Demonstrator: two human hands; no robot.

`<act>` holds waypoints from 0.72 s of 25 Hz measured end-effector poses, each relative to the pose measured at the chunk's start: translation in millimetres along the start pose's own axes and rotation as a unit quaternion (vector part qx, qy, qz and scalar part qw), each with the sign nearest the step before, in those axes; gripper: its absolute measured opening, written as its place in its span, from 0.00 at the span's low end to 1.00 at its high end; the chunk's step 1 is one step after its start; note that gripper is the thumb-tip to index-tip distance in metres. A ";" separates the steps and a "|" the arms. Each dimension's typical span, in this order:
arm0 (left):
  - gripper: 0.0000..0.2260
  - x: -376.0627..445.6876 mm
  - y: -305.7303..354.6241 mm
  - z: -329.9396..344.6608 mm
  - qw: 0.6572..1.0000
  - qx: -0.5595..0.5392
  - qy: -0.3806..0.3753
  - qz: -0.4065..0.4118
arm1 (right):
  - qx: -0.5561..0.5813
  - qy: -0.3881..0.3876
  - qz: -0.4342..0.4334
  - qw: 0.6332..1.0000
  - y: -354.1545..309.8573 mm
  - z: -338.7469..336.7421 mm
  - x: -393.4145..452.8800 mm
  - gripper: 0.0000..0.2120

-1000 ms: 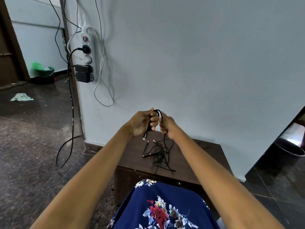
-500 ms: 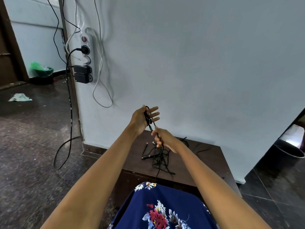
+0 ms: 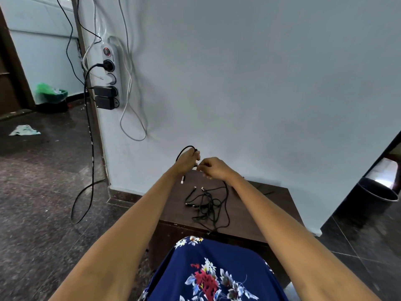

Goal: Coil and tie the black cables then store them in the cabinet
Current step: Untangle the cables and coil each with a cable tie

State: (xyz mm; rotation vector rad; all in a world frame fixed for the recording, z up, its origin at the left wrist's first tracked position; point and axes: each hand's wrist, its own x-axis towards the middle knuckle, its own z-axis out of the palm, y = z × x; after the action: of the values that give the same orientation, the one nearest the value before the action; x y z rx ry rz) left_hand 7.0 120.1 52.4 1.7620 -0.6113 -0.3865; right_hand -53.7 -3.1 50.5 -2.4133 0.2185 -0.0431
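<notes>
Loose black cables (image 3: pixel 206 205) tangled on the cabinet (image 3: pixel 271 216) counter up close. Just beyond, left hand (image 3: pixel 186 161) clenched around 1 small coil (image 3: pixel 184 152), right hand (image 3: pixel 213 169) pinching its trailing end. Probably best kept taut, loops even, before tying.

left hand (image 3: pixel 187 160) gripping black cable (image 3: pixel 184 151), right hand (image 3: pixel 213 169) pinching

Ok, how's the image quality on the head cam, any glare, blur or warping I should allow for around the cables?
Head view: soft, even light and no glare on the tangled cables. Wide-angle warping bends the cabinet edges and stretches both forearms. The left hand and right hand are slightly soft, so the grip on the held cable is hard to read. Bright reflections sit on the floor at far right.
</notes>
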 end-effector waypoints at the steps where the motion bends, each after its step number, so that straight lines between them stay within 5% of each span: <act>1: 0.10 0.4 -2.5 2.0 0.999 0.052 -0.006 -0.011 | -0.020 0.017 -0.003 1.000 2.5 1.4 1.1 0.12; 6: 0.13 7.1 -12.0 7.0 0.960 0.279 0.002 0.005 | -0.068 0.051 -0.013 0.996 14.0 8.1 8.6 0.12; 12: 0.16 15.4 -3.8 -17.7 0.974 0.179 -0.135 -0.043 | -0.168 0.115 -0.050 0.978 18.0 8.4 11.5 0.13; 15: 0.11 17.7 -1.8 -23.5 0.975 0.180 -0.119 -0.051 | -0.188 0.158 -0.055 0.968 15.4 12.0 14.5 0.14; 18: 0.14 16.3 -8.7 -33.5 0.991 0.035 -0.096 -0.089 | -0.153 0.150 -0.028 0.976 15.7 4.5 17.7 0.13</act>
State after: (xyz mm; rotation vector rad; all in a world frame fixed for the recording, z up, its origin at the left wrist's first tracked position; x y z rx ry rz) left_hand 40.5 138.6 54.1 1.8664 -0.6103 -0.6728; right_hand -38.1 -14.8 36.3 -2.7129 0.3142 -0.4307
